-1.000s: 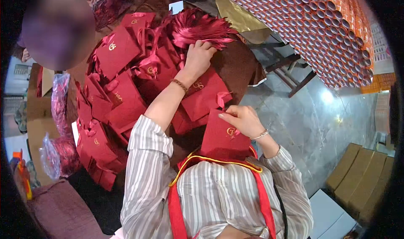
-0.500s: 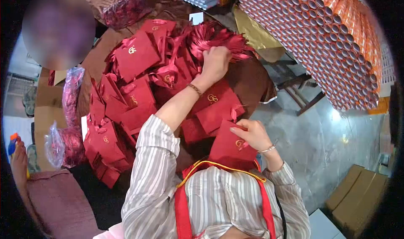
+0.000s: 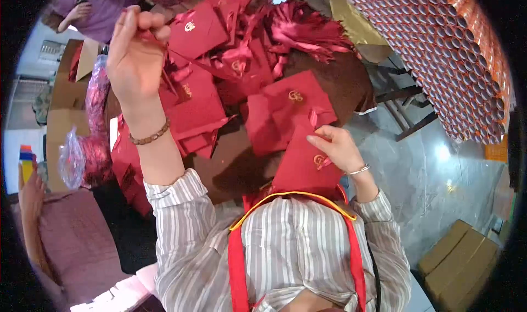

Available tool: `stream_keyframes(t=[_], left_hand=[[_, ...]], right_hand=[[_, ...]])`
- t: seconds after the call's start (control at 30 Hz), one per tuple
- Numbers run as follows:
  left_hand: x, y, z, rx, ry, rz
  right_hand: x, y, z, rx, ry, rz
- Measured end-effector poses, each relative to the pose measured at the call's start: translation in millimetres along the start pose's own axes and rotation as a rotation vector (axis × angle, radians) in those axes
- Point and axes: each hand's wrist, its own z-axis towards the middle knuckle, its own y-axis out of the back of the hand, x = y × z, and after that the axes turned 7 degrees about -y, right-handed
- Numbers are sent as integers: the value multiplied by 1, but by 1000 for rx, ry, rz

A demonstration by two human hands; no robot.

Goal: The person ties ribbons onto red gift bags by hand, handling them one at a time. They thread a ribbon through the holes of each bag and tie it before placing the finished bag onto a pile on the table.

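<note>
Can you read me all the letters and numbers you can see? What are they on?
"GS", or something close, in curly gold: on the flat red bag just beyond the right hand.
Too blurred to read surely: the gold mark on the held red bag.
Too blurred as well: gold marks on the piled red bags.
No numbers readable.

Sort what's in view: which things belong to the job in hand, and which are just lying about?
Likely the job's:
red bag in the right hand
piled bags
red ribbon bundle

Likely just lying about:
stacked tubes
cardboard box
</note>
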Motion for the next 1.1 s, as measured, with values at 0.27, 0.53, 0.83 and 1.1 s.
stream_keyframes(t=[0.27,0.53,0.83,1.1], left_hand=[[67,-3,-121,92,620,490],[117,3,-169,352,545,700],[112,-12,-179,460,540,782],[130,-9,-180,486,546,787]], right_hand=[[10,5,3,195,104,-20],[4,-1,7,416,-28,200],[8,3,4,455,-40,183],[13,7,1,368,29,-37]])
